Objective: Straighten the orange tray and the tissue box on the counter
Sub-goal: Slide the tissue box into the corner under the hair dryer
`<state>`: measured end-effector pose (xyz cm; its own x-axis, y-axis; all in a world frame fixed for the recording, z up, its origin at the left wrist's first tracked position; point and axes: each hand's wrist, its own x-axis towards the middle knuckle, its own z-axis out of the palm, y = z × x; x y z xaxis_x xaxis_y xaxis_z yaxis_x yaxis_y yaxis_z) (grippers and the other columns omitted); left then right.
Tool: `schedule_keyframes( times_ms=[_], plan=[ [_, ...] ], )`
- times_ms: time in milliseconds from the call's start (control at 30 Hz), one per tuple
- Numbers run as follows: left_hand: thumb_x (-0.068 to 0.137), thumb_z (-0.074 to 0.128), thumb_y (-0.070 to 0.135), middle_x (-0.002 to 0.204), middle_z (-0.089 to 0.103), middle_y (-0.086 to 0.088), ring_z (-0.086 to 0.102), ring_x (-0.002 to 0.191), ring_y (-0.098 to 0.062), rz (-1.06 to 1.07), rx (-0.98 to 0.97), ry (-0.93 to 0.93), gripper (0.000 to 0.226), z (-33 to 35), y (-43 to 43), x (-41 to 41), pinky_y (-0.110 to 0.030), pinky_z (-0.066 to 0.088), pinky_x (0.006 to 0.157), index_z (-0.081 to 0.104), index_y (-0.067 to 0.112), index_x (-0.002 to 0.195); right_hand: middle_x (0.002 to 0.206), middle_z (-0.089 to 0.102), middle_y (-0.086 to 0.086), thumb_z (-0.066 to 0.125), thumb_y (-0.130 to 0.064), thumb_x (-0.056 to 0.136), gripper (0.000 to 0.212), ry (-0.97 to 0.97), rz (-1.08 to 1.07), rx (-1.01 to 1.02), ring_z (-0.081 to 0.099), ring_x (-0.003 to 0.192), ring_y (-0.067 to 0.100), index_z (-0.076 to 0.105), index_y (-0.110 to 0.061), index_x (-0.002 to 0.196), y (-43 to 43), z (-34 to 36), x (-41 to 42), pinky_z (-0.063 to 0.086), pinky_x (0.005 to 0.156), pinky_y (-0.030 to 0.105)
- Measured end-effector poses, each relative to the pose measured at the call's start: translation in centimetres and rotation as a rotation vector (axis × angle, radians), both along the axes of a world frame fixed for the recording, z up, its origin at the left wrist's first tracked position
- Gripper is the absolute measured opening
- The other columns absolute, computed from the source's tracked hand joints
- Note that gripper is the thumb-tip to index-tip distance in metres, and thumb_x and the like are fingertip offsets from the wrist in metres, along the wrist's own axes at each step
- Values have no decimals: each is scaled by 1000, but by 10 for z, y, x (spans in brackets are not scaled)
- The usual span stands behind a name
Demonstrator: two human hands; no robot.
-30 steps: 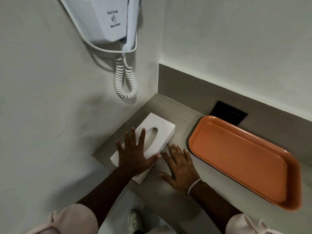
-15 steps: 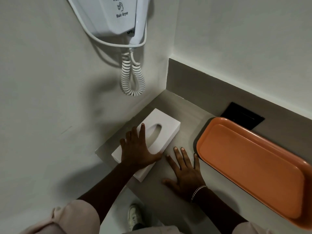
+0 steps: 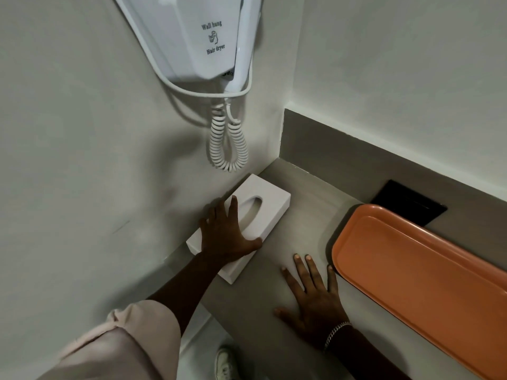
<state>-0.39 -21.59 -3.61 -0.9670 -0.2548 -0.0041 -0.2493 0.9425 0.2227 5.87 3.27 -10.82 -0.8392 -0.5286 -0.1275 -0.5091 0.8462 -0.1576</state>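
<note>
The white tissue box lies on the grey counter, its long left side against the left wall. My left hand lies flat on the box's near half, fingers spread over the top, thumb hooked over its right edge. My right hand rests palm down on the bare counter between the box and the tray, fingers apart, holding nothing. The orange tray sits to the right along the back wall, empty, its far right end cut off by the frame.
A white wall-hung hair dryer with a coiled cord hangs above the box. A black plate is set in the backsplash behind the tray. Below the counter's near edge I see a shoe.
My left hand has slid the tissue box back and left against the wall. My right hand has drawn away from the box toward the tray and the near edge.
</note>
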Motion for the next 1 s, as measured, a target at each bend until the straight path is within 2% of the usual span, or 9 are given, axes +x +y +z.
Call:
schedule_keyframes(
  times_ms=[133,233,333,400,533,633,800,1000],
  plan=[
    [59,58,81,159,23,-18,27,143,-39,-29,0,5,122,-4,-3,4,-56,30,110,14,20,154,165,9,7,27,-86,84,89,8,7,6,4,151,31,19,-33,155,0,2,1,10,113,71],
    [68,52,83,164,16,-18,19,150,-38,-91,-6,41,116,-5,-6,13,-56,23,116,13,18,156,166,6,7,25,-86,84,89,-26,10,25,0,152,30,14,-34,156,-1,4,1,5,114,69],
    [77,38,79,167,7,-17,8,153,-38,-190,-31,98,104,-8,-9,35,-58,16,120,13,17,157,163,-18,3,14,-90,81,90,-58,13,50,-22,149,26,-7,-41,153,-3,6,-5,-10,115,66],
    [82,34,75,167,7,-17,6,153,-39,-253,-31,129,97,-10,-13,55,-61,16,121,15,15,157,160,-28,1,8,-90,80,89,-77,43,55,-29,147,25,-17,-43,151,-8,11,-13,-14,115,63],
    [89,39,66,164,14,-22,10,152,-43,-375,-38,208,88,-17,-22,85,-67,20,118,23,10,155,164,-18,9,19,-80,87,85,21,149,-26,-19,149,29,-9,-36,155,-34,38,-37,-4,118,62],
    [92,35,66,163,17,-24,12,151,-44,-465,-78,232,84,-26,-29,101,-68,21,116,25,10,154,165,-11,9,27,-77,89,85,108,241,-72,-14,150,30,-11,-38,153,-57,54,-55,-6,116,57],
    [91,39,67,166,13,-18,7,153,-40,-544,-126,205,83,-43,-43,111,-67,19,117,20,21,156,165,-16,6,29,-78,88,85,113,312,-16,-20,149,25,-10,-40,153,-74,52,-72,-2,117,62],
    [87,41,73,167,8,-14,4,154,-39,-548,-123,179,89,-51,-47,95,-66,15,119,16,23,157,166,-5,7,28,-79,88,83,126,293,-17,-9,151,26,-1,-38,155,-74,49,-82,8,115,67]
  ],
)
